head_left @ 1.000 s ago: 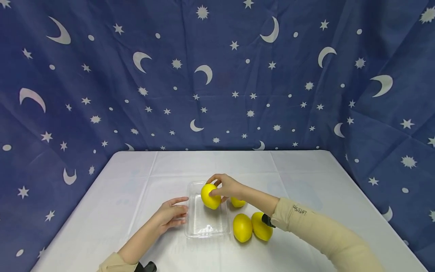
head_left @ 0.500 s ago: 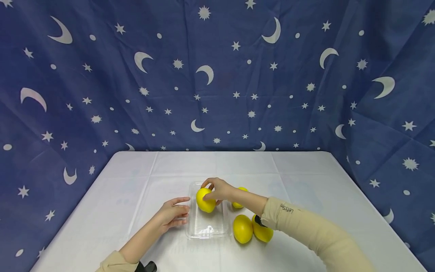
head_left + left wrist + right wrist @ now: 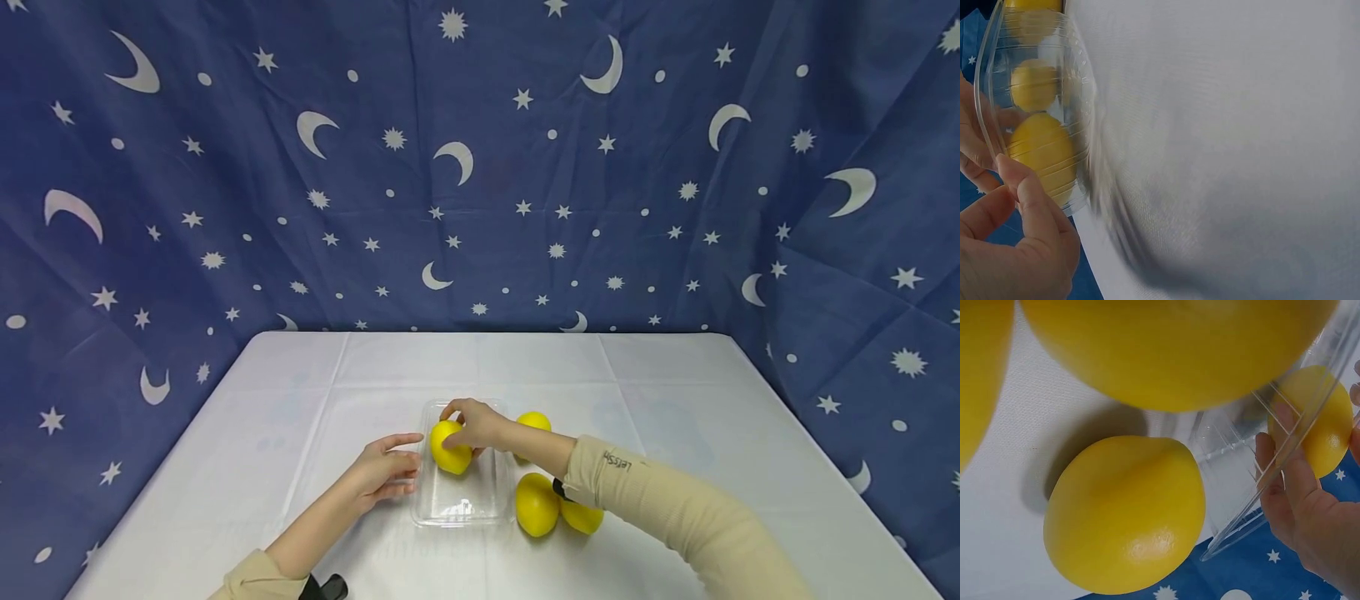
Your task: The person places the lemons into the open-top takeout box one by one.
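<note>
While right fingers [image 3: 458, 406] pinch one lemon [image 3: 449, 457] and left fingers [image 3: 401, 440] spread, a sleeve [image 3: 660, 496] partly hides another lemon [image 3: 581, 518].

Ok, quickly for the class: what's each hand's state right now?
Left hand: open, beside the clear plastic container.
Right hand: closed, holding a lemon.

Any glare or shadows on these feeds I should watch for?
Head: a small bright glint in the clear plastic container; left wrist: a soft grey shadow low across the white tablecloth; right wrist: a glossy highlight on the lowest lemon, a dark shadow beside it.
</note>
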`<state>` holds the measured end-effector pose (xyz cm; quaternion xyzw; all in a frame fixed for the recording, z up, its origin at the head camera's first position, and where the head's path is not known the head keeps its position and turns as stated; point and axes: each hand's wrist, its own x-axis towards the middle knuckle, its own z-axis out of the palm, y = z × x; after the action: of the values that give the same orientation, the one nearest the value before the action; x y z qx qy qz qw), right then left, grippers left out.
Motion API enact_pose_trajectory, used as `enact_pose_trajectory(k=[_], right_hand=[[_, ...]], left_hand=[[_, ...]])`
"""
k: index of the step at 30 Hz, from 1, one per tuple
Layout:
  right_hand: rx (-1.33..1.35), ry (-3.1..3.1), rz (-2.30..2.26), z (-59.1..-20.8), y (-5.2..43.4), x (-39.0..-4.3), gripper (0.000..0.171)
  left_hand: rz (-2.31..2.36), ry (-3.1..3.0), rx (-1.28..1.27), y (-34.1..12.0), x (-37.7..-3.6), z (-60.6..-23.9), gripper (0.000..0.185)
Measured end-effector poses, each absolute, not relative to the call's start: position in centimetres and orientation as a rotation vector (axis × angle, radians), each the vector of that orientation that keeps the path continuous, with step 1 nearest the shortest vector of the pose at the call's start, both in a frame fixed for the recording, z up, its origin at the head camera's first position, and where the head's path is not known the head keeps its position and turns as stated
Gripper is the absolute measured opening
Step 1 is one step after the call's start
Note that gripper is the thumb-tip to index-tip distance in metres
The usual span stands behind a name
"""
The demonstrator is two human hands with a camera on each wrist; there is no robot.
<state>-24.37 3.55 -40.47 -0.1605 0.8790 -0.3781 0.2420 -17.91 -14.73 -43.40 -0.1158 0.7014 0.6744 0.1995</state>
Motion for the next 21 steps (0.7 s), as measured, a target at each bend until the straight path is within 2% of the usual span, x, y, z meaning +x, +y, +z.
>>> enact_pose_trajectory(k=[21], right_hand=[[-0.396,2.356,-1.119,-40.4,4.44,-24.56,0.047]], left_hand=[[1.896,1.951,-0.357,-14.6,-17.84,-43.35,0.047]])
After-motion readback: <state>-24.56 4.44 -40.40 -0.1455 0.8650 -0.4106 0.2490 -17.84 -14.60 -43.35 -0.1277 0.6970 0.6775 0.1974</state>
